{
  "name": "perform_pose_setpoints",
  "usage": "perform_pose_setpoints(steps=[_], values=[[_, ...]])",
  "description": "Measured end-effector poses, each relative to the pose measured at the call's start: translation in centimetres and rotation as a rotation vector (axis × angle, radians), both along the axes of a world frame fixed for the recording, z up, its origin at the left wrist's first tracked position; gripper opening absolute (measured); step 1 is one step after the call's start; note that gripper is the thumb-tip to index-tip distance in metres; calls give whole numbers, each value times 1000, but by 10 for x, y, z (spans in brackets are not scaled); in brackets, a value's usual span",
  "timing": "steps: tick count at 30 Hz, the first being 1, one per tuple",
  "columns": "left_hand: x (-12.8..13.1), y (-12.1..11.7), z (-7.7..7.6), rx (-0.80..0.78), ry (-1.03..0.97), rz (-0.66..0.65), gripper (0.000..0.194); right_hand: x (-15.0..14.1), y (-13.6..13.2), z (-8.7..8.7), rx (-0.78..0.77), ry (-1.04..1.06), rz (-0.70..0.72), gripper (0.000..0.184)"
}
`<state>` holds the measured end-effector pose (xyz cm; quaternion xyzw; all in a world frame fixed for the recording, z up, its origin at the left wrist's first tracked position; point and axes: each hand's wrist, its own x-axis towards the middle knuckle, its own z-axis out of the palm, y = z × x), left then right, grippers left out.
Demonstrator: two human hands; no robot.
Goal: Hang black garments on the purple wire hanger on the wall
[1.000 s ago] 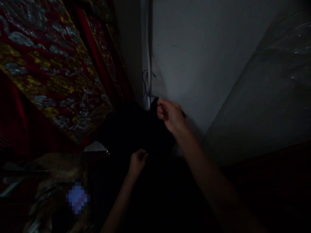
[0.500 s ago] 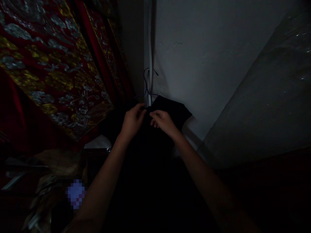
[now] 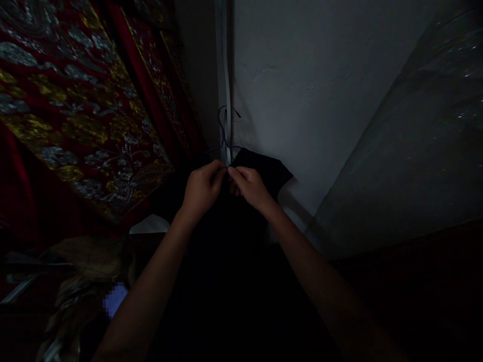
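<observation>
A black garment (image 3: 264,173) hangs on a thin wire hanger (image 3: 224,128) against the white wall, in dim light. My left hand (image 3: 202,188) and my right hand (image 3: 249,186) meet at the garment's neck, just under the hanger hook. Both hands have their fingers pinched together on the dark fabric there. What exactly sits between the fingertips is too dark to make out. The lower part of the garment falls away into shadow between my forearms.
Red fabric with gold and silver embroidery (image 3: 75,110) hangs at the left. A white vertical strip (image 3: 226,60) runs down the wall corner. A clear plastic cover (image 3: 415,141) slopes at the right. Crumpled wrapping (image 3: 75,256) lies low at the left.
My left hand rose from lower down on the garment to its neck. My right hand came down and in from the garment's shoulder, and both now pinch together at the collar.
</observation>
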<state>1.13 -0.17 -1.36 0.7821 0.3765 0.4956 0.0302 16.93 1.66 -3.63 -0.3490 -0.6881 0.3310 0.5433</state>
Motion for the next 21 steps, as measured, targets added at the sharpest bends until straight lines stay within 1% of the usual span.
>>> perform_pose_setpoints(steps=[4,6,8,10,13,15,16,17,18,19,20,21], values=[[-1,-5,0,42,-2,-28,16,-1,-7,5,96,57,-61,34],[0,-9,-3,70,-18,-13,15,-3,-10,6,97,58,-45,34],[3,-14,-6,93,-65,36,14,-5,-11,1,74,70,-23,36],[7,-21,-4,123,-150,100,15,-8,-11,-12,47,95,-31,37],[2,-30,6,188,-350,164,18,-9,-12,-43,-82,116,-39,35],[-15,-33,12,230,-545,175,16,-7,-17,-64,-191,139,-14,33],[-28,-33,12,227,-674,165,13,-6,-22,-73,-231,160,0,33],[-44,-33,9,190,-822,145,11,-6,-28,-80,-257,187,11,34],[-60,-33,1,119,-983,115,9,-7,-36,-85,-276,213,23,35],[-76,-33,-10,-20,-1143,58,8,-9,-45,-90,-293,237,39,36],[-90,-34,-25,-191,-1261,7,10,-12,-54,-93,-312,261,53,36],[-100,-35,-42,-302,-1323,-21,14,-16,-64,-97,-333,288,64,36]])
